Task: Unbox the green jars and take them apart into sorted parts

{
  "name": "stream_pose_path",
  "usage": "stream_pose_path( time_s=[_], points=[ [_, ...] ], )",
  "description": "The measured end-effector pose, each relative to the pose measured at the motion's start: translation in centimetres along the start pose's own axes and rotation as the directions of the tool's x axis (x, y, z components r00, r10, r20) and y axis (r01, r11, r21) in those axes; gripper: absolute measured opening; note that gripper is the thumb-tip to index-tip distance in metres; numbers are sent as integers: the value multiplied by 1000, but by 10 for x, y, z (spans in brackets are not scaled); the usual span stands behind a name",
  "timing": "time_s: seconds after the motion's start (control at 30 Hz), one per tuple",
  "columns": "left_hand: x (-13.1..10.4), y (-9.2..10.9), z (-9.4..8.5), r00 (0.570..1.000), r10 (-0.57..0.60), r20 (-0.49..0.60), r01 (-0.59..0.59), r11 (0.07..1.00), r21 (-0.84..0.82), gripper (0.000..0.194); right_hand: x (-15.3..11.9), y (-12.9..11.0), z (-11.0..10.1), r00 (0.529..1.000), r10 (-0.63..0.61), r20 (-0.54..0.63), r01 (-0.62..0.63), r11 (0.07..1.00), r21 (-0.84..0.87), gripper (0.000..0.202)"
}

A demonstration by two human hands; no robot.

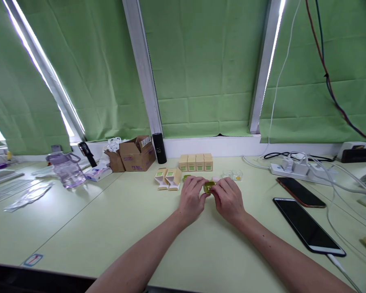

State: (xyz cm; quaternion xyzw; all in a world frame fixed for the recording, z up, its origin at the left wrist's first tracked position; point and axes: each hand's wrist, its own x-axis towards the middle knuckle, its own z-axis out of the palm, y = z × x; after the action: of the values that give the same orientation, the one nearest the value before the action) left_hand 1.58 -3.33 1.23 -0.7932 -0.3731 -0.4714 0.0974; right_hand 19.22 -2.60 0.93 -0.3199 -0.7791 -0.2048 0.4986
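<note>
A small, round, olive-green plastic-looking piece [208,187] sits between the fingertips of the two hands, raised close above the pale green desk [158,228]. The left hand [192,198] grips its left side, fingers bent over the top and thumb below; the right hand [230,199] pinches its right side, fingers curled inward. Both grips are narrow, with the piece filling the gap between them. Whether it is one part or two pressed together cannot be told.

One more green piece [187,177] lies just behind the left hand's fingers, partly hidden by them. One small pale pink object [215,178] shows just behind the held piece, and beyond the right hand's knuckles lies one clear plastic holder with round wells [237,176], a bit of yellow in its right part.

Four small cream cardboard boxes with green labels [195,162] stand in one row behind the hands. Two open cream cardboard boxes with cut-away fronts [167,179] stand side by side, left of the left hand. Farther back are one brown cardboard carton [138,156] and one black cylinder [159,148]. To the right, well apart from the right hand, lie two dark-screened phones [308,226], near one white power strip [299,173].
</note>
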Motion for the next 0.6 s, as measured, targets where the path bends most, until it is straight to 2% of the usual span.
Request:
stream_pose_path(
  time_s=[0.13, 0.3, 0.47, 0.6],
  points=[
    [0, -4, 1, 1000, -29, -7, 29, 1000, 4, 42, 0, -3, 0, 1000, -7, -16, 7, 1000, 4, 16],
    [1, -15, 2, 992, -121, -28, 121, 993, -3, 42, 0, -8, -1, 999, -3, -39, 4, 1000, 30, 14],
    [0, -21, 3, 985, -171, -31, 171, 985, -2, 44, 1, -5, -3, 997, 49, -54, -46, 997, 59, 14],
    [2, -23, 0, 965, -249, -76, 250, 968, -7, 44, 2, 5, -2, 992, 114, -48, -110, 990, 90, 14]
  ],
)
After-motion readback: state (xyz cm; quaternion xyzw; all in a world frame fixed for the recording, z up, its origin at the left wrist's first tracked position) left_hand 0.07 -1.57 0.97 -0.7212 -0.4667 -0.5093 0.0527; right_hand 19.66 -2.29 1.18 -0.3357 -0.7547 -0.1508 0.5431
